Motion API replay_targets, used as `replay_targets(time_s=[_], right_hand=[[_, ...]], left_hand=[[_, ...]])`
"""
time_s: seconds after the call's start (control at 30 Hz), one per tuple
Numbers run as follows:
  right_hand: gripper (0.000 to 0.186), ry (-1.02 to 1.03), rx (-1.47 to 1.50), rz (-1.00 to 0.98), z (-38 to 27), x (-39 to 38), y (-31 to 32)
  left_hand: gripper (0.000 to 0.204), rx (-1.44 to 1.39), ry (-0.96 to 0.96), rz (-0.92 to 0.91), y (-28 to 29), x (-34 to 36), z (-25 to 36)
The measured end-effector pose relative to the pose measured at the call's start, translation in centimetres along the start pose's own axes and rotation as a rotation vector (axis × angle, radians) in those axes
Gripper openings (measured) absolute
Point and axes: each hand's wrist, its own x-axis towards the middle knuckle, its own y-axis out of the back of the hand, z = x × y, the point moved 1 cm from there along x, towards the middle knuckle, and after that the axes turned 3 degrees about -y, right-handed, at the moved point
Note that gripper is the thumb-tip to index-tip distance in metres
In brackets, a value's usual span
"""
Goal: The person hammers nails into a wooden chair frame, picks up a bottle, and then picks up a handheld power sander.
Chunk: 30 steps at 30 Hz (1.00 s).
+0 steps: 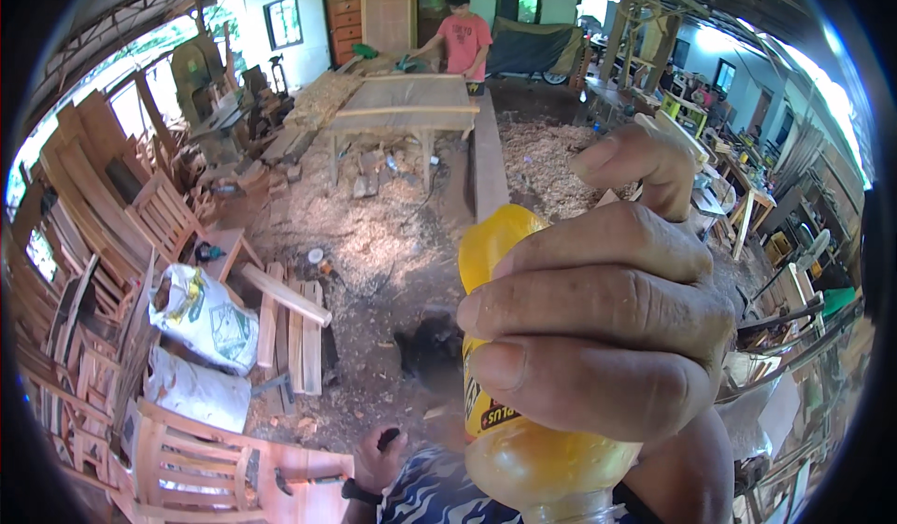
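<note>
Close in front, my right hand (607, 309) is wrapped round a plastic bottle (551, 463) of yellow drink. The bottle is tipped over, with its yellow base end up and its narrow clear neck down at the lower edge. My index finger is raised off it, while the other fingers press on its side and label. Low in the middle, my left hand (381, 459) rests by my patterned blue, white and grey clothing (448, 491). Its fingers are curled at a small black thing (388, 439), too small to name. A black band circles that wrist.
A hammer (313, 479) lies on a wooden chair seat (304, 505) at lower left. White sacks (201, 323) and cut boards (304, 337) are nearby. A dark blurred shape (432, 346) is on the floor. Beyond, a person (462, 43) stands at a wooden table (406, 99) above shavings.
</note>
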Motion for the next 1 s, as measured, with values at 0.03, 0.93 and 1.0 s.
replay_targets(time_s=[0.03, 0.93, 1.0], right_hand=[[0.019, 0.012, 0.067, 0.013, 1.0, -0.5, -0.9], [0.051, 0.009, 0.96, -0.756, -6.2, -26.9, -26.8], [0.046, 0.058, 0.967, -0.706, -7.7, -26.4, -26.9]], left_hand=[[0.033, -0.036, 0.024, 0.002, 0.3, 0.2, 0.2], [0.029, 0.171, 0.247, 0.554, 2.0, -7.0, 9.8], [0.03, 0.219, 0.355, 0.507, 2.2, -7.6, 10.0]])
